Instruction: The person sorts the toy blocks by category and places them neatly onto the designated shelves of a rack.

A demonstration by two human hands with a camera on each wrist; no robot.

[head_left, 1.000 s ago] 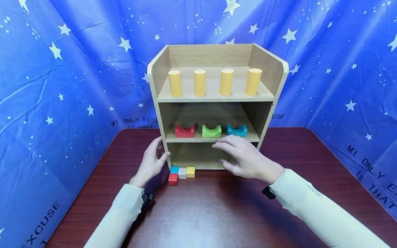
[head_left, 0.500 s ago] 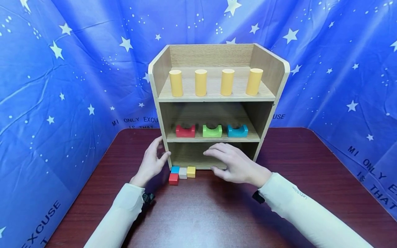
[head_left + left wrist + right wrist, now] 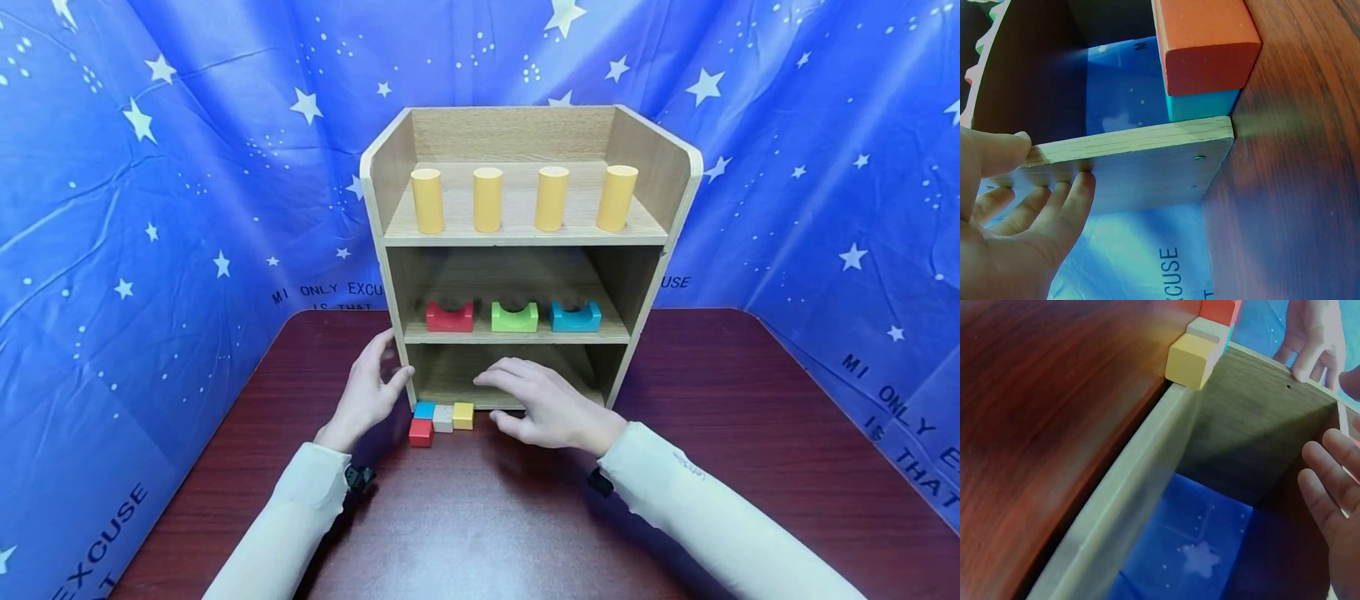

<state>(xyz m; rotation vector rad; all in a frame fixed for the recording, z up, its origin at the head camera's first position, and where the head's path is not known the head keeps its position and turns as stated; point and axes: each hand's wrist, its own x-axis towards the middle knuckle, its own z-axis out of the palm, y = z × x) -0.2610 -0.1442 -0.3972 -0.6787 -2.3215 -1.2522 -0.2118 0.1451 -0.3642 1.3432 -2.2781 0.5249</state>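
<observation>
My left hand (image 3: pixel 367 387) holds the left side panel of a wooden shelf (image 3: pixel 506 242). In the left wrist view, the thumb rests on the panel's front edge and the fingers (image 3: pixel 1079 200) lie against its outer face. Before the lowest compartment hovers my right hand (image 3: pixel 551 407), fingers loosely bent and nothing between them. To its left, on the table, are a yellow cube (image 3: pixel 462 416), a grey cube (image 3: pixel 442 418) and a blue cube (image 3: pixel 424 410) in a row. A red cube (image 3: pixel 421 432) sits in front of the blue one.
Several yellow cylinders (image 3: pixel 551 200) stand upright along the top shelf. The middle shelf bears a red arch block (image 3: pixel 450 318), a green one and a blue one, hollows upward. A blue star-patterned curtain (image 3: pixel 150 208) surrounds the dark red table (image 3: pixel 480 517).
My right hand has moved left and slightly down, from before the blue arch block toward the yellow cube. The left hand stays on the side panel.
</observation>
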